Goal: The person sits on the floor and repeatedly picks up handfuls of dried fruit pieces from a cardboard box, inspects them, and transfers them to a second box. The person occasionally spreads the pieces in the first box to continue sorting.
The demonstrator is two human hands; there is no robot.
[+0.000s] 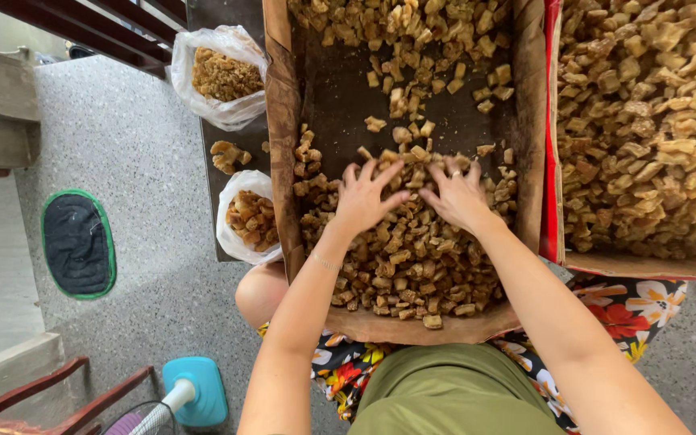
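A shallow cardboard box (283, 121) rests on my lap, filled with small brown fried chunks (412, 266). My left hand (364, 197) lies palm down on the pile near the box's middle, fingers spread. My right hand (459, 196) rests beside it on the same chunks, fingers slightly curled into the pile. Both hands touch the pieces; neither visibly lifts one. A bare dark patch of the box bottom (340, 97) shows beyond the hands, with more chunks at the far end.
A second box (646, 266) heaped with the same chunks sits at the right. Two plastic bags of pieces (219, 76) (247, 221) stand at the left on a dark bench. A speckled floor, a dark mat (78, 242), a fan base (195, 391) and a wooden chair lie left.
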